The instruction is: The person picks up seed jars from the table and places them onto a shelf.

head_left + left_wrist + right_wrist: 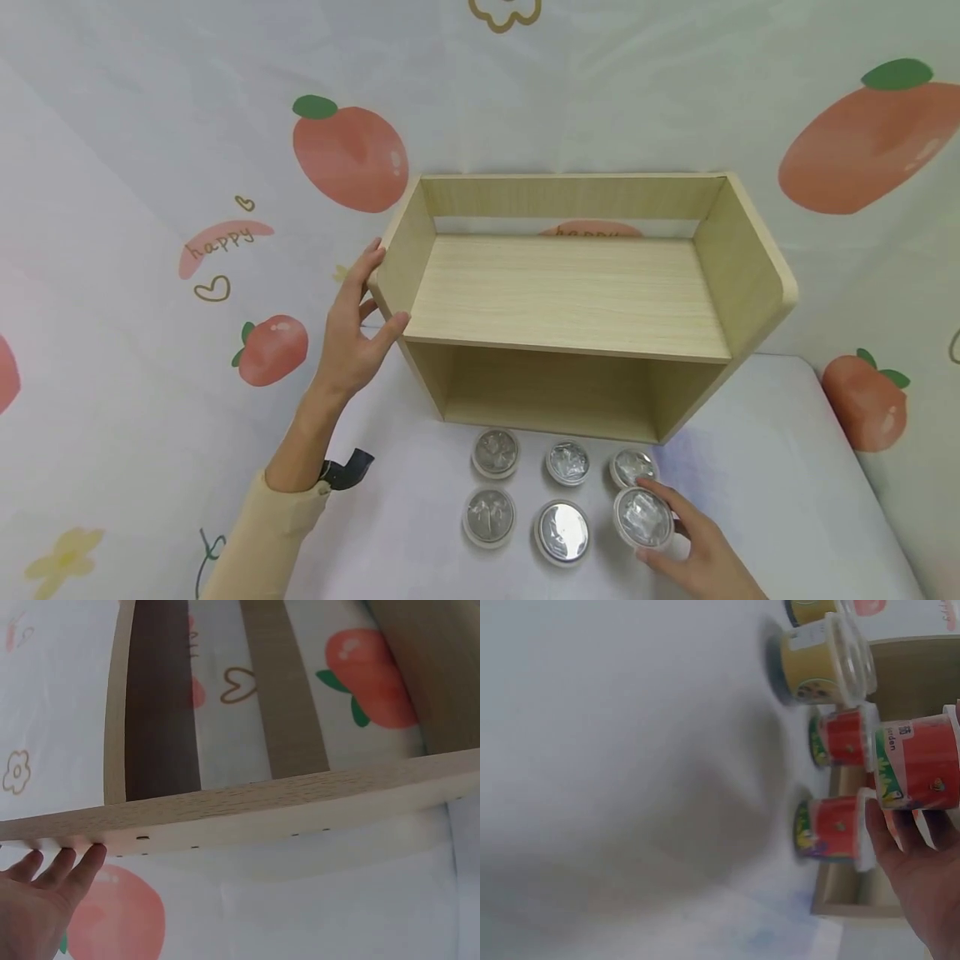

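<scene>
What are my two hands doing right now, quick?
Left hand: open, fingers touching the side of the wooden shelf.
Right hand: holding a red lidded tub.

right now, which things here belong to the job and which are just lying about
Likely part of the job:
- lidded cup held by the right hand
- five other cups on the table
- wooden shelf unit, touched by the left hand

Likely just there:
- fruit-print backdrop
- dark piece at the left cuff

head bright | lid (565, 532) glare | wrist views dimmer | right: soft shadows
</scene>
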